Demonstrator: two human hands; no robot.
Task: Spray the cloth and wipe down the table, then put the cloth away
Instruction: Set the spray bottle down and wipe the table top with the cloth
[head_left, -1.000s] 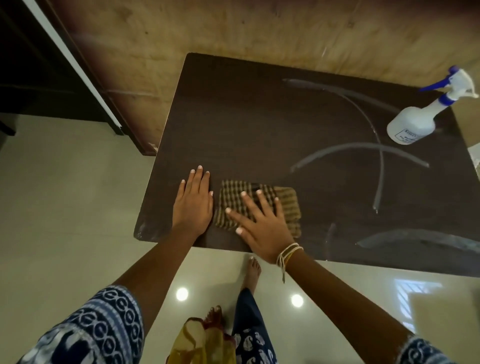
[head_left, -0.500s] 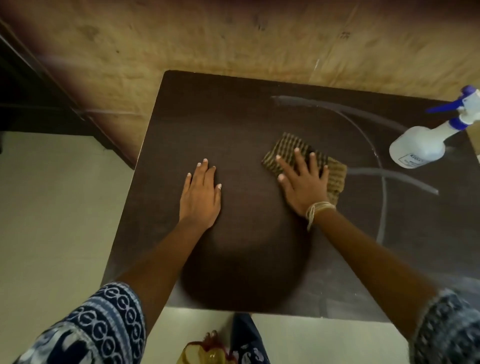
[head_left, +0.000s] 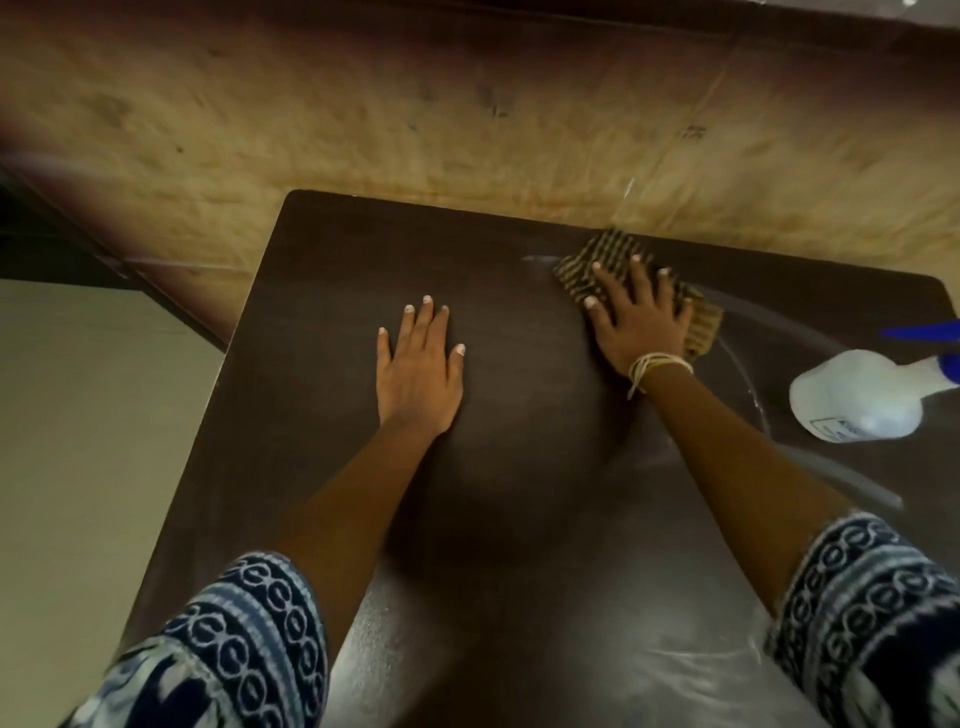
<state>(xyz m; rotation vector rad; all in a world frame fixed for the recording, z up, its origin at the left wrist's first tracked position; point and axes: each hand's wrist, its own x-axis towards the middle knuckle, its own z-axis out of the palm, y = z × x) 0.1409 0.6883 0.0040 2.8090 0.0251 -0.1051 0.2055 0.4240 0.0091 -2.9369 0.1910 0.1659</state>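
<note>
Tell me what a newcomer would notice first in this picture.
First, the right hand pressed flat on a striped cloth at the far edge of the dark table. Next, the left hand spread flat on the bare tabletop near the middle. Then the white spray bottle at the right edge.

the right hand (head_left: 641, 317) moved the cloth (head_left: 602, 260) from the near edge of the table (head_left: 322, 291), where it lay one second earlier just beside the left hand (head_left: 420, 370), to the far edge, well apart from that hand. the cloth's far corner reached the table's back edge. the camera view shifted forward: the floor and feet at the bottom dropped out of view, and the spray bottle (head_left: 862, 397) moved partly past the right border.
</note>
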